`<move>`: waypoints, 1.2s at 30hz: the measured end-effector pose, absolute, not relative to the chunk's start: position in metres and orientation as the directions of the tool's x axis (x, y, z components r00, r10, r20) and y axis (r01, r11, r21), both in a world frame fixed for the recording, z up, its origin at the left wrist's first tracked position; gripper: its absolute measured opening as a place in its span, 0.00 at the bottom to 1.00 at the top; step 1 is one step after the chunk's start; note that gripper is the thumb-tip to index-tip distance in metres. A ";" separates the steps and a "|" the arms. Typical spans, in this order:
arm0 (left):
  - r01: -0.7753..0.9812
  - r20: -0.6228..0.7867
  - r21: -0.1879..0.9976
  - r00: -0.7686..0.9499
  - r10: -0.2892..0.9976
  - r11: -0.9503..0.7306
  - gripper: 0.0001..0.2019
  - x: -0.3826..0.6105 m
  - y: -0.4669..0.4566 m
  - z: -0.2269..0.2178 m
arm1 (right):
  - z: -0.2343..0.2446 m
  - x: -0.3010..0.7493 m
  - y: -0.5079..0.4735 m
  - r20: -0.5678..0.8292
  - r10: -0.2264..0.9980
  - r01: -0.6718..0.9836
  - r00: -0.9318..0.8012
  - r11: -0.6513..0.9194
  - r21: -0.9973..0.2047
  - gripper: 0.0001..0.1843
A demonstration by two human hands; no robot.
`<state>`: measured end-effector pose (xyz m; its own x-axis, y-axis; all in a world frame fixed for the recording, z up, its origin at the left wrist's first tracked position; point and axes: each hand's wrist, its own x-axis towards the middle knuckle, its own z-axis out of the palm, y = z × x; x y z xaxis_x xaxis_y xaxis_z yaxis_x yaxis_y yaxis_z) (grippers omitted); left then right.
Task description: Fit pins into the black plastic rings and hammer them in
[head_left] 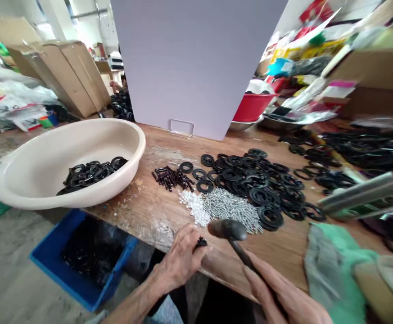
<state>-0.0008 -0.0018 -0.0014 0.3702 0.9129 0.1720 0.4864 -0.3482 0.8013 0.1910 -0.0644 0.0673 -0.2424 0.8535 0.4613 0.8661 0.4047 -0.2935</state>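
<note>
At the front edge of the wooden table (155, 211), my left hand (182, 252) pinches a small black part (201, 242), mostly hidden by the fingers. My right hand (277, 288) is wrapped round the handle of a hammer (230, 229), whose dark head hovers just right of the left hand. Beyond the hammer lie a heap of silvery screws or pins (232, 206) and a patch of small white pieces (195, 206). Behind them are a little pile of dark, short rods (172, 177) and a big spread of black rings (250, 175).
A large cream basin (115, 130) with black parts stands at the left. Below it, a blue crate (81, 288) sits on the floor. A grey panel (196, 63) rises at the back. To the right are a metallic cylinder (368, 193) and a green cloth (334, 261).
</note>
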 end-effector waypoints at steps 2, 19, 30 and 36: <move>0.480 0.171 0.806 0.374 0.911 -0.348 0.07 0.000 -0.003 0.000 | 0.068 0.191 -0.063 0.444 0.864 0.853 -0.237 0.403 -0.330 0.17; 0.474 0.134 0.825 0.364 0.922 -0.307 0.04 -0.002 -0.007 0.015 | 0.062 0.182 -0.065 0.508 0.822 0.833 -0.258 0.456 -0.314 0.16; 0.492 0.244 0.793 0.282 0.928 -0.358 0.09 0.000 -0.012 -0.004 | 0.055 0.176 -0.067 0.413 0.882 0.815 -0.227 0.405 -0.416 0.18; 0.460 0.272 0.809 0.258 0.927 -0.366 0.03 -0.013 -0.005 0.033 | 0.052 0.222 -0.068 0.460 0.888 0.920 0.009 0.173 -0.352 0.19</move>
<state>-0.0130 -0.0053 0.0330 0.2579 0.9270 0.2724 0.4603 -0.3658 0.8089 0.2216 -0.0676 0.0522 0.0095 0.8878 0.4602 0.9200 0.1726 -0.3520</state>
